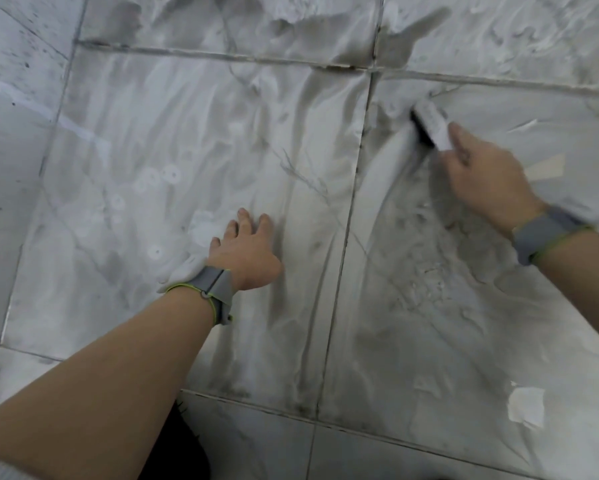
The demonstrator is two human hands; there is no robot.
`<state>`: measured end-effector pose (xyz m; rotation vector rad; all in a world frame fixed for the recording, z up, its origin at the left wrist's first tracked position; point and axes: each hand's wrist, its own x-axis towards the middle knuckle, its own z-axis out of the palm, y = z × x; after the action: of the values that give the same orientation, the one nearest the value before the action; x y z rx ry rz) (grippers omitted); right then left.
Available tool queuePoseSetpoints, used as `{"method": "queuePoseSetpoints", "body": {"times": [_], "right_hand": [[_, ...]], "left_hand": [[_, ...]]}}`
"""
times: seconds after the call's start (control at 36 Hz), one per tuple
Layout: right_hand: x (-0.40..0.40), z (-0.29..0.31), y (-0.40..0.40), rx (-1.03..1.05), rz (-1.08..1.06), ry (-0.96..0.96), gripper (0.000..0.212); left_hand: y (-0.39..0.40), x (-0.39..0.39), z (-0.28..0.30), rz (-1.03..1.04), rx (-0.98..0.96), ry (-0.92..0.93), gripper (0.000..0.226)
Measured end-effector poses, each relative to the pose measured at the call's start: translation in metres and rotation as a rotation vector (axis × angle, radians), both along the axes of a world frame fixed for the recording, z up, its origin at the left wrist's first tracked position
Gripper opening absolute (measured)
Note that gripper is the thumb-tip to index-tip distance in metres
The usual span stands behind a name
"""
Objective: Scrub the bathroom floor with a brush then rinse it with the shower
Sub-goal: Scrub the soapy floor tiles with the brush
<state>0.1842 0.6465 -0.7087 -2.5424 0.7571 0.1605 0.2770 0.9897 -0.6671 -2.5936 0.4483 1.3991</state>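
The tiled bathroom floor (173, 140) fills the view, grey-white and streaked with soapy, dirty foam. My right hand (488, 178) grips a white brush (431, 128) with dark bristles, which presses on the floor at the upper right, just right of a grout line. The brush is blurred. My left hand (246, 252) rests flat on the middle tile, fingers spread and straight, holding nothing. Both wrists wear grey bands. No shower is in view.
Dark grout lines (355, 188) cross the floor. A wall of pale tiles (10, 98) rises at the left edge. Thicker grey scum lies below my right hand. A white scrap or patch (526, 407) sits at the lower right.
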Motion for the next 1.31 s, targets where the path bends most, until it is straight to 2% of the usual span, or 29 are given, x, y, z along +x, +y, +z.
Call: {"method": "queuePoseSetpoints", "body": {"times": [0.06, 0.14, 0.22, 0.33, 0.39, 0.44, 0.56, 0.67, 0.72, 0.81, 0.89, 0.97, 1.03, 1.08, 1.14, 1.17, 1.19, 1.28, 1.31], "right_hand": [[0.0, 0.005, -0.007, 0.033, -0.095, -0.017, 0.054], [-0.041, 0.01, 0.033, 0.064, -0.034, -0.086, 0.054], [-0.114, 0.011, 0.097, 0.117, 0.16, -0.056, 0.056], [-0.202, 0.016, 0.172, 0.224, 0.554, 0.113, 0.057], [-0.234, 0.015, 0.184, 0.218, 0.696, 0.131, 0.059], [-0.249, 0.008, 0.171, 0.131, 0.74, 0.106, 0.058], [-0.211, -0.005, 0.106, 0.046, 0.591, 0.068, 0.056], [-0.145, 0.001, 0.047, -0.036, 0.147, -0.034, 0.055], [-0.132, 0.009, 0.044, 0.003, 0.027, -0.07, 0.056], [-0.158, 0.01, 0.082, 0.035, 0.178, -0.095, 0.057], [-0.203, 0.007, 0.133, 0.2, 0.569, 0.054, 0.059], [-0.221, -0.003, 0.135, 0.141, 0.759, 0.084, 0.055], [-0.2, -0.014, 0.113, 0.146, 0.646, -0.014, 0.056], [-0.168, -0.015, 0.085, 0.129, 0.385, -0.081, 0.057], [-0.145, -0.014, 0.066, 0.079, 0.138, -0.075, 0.057], [-0.139, -0.01, 0.066, 0.075, 0.099, -0.064, 0.058], [-0.141, -0.009, 0.073, 0.075, 0.151, -0.044, 0.058], [-0.17, -0.006, 0.111, 0.112, 0.6, 0.046, 0.057], [-0.176, -0.006, 0.114, 0.112, 0.688, 0.059, 0.056]], "left_hand": [[-0.003, -0.001, -0.001, -0.003, 0.012, -0.01, 0.076], [-0.008, -0.001, -0.001, -0.002, 0.027, -0.005, 0.077], [-0.011, -0.004, -0.005, -0.008, 0.037, 0.023, 0.089], [-0.006, -0.007, -0.006, -0.033, 0.054, -0.066, 0.11], [-0.005, -0.012, -0.008, -0.061, 0.064, -0.105, 0.119], [-0.008, -0.018, -0.012, -0.081, 0.066, -0.132, 0.124], [-0.009, -0.025, -0.015, -0.083, 0.069, -0.186, 0.131], [-0.015, -0.037, -0.022, -0.085, 0.088, -0.274, 0.136], [-0.014, -0.042, -0.029, -0.082, 0.094, -0.326, 0.14], [-0.016, -0.046, -0.037, -0.082, 0.103, -0.378, 0.142], [-0.016, -0.049, -0.04, -0.08, 0.096, -0.425, 0.143], [-0.016, -0.048, -0.041, -0.08, 0.098, -0.413, 0.142], [-0.017, -0.048, -0.04, -0.077, 0.112, -0.394, 0.142], [-0.02, -0.047, -0.04, -0.069, 0.117, -0.39, 0.142], [-0.022, -0.048, -0.038, -0.061, 0.125, -0.41, 0.143], [-0.023, -0.048, -0.037, -0.059, 0.127, -0.411, 0.142], [-0.024, -0.05, -0.037, -0.056, 0.127, -0.398, 0.142], [-0.027, -0.05, -0.033, -0.046, 0.141, -0.386, 0.14], [-0.028, -0.051, -0.033, -0.044, 0.143, -0.389, 0.14]]}}
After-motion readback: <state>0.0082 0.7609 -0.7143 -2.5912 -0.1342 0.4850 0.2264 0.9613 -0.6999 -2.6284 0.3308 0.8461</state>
